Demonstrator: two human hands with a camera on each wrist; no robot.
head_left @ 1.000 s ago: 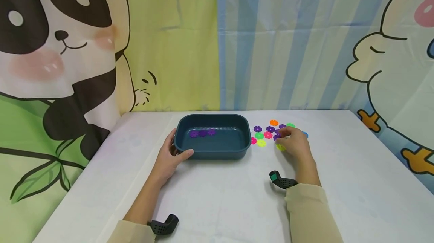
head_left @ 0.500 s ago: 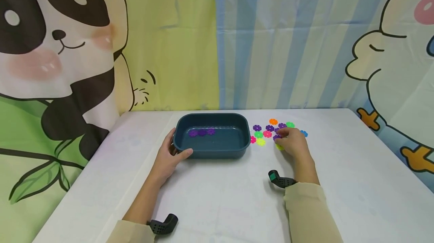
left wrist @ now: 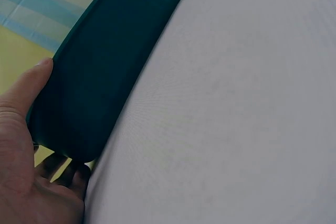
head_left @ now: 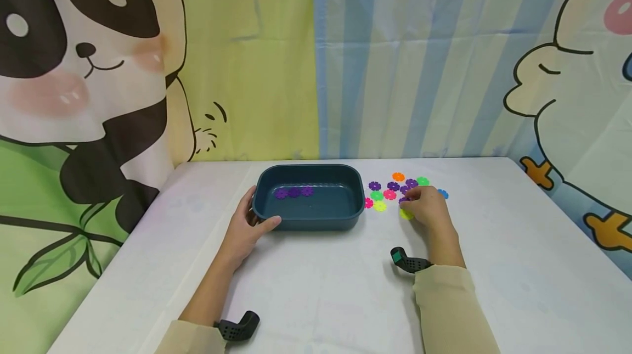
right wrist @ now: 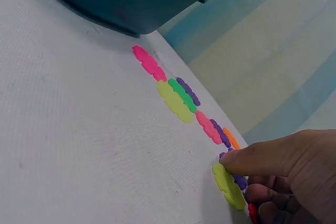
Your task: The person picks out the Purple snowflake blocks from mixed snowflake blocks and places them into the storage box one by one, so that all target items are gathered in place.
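Note:
A dark teal plastic basin [head_left: 311,223] stands on the white table, with 3 purple flower-shaped discs [head_left: 294,192] inside it. My left hand [head_left: 243,233] grips its left end, thumb on the near rim and fingers round the outer side. To the right of the basin, my right hand [head_left: 430,210] reaches down among loose flower discs. In the right wrist view its thumb and curled fingers pinch a purple flower disc [right wrist: 240,181], partly hidden by the thumb. A yellow flower disc [right wrist: 228,187] lies right beside that thumb, and a red one [right wrist: 253,214] shows under the fingers.
Several flower discs lie between basin and right hand, among them an orange disc [head_left: 398,177], a green disc [head_left: 377,196] and a pink disc [head_left: 390,195]. A blue disc [head_left: 443,194] lies beyond the hand. A printed curtain [head_left: 395,68] rises behind the table's back edge.
My right hand stays at nearly the same spot, its fingertips shifting only slightly at the purple disc. The left hand and the basin hold still.

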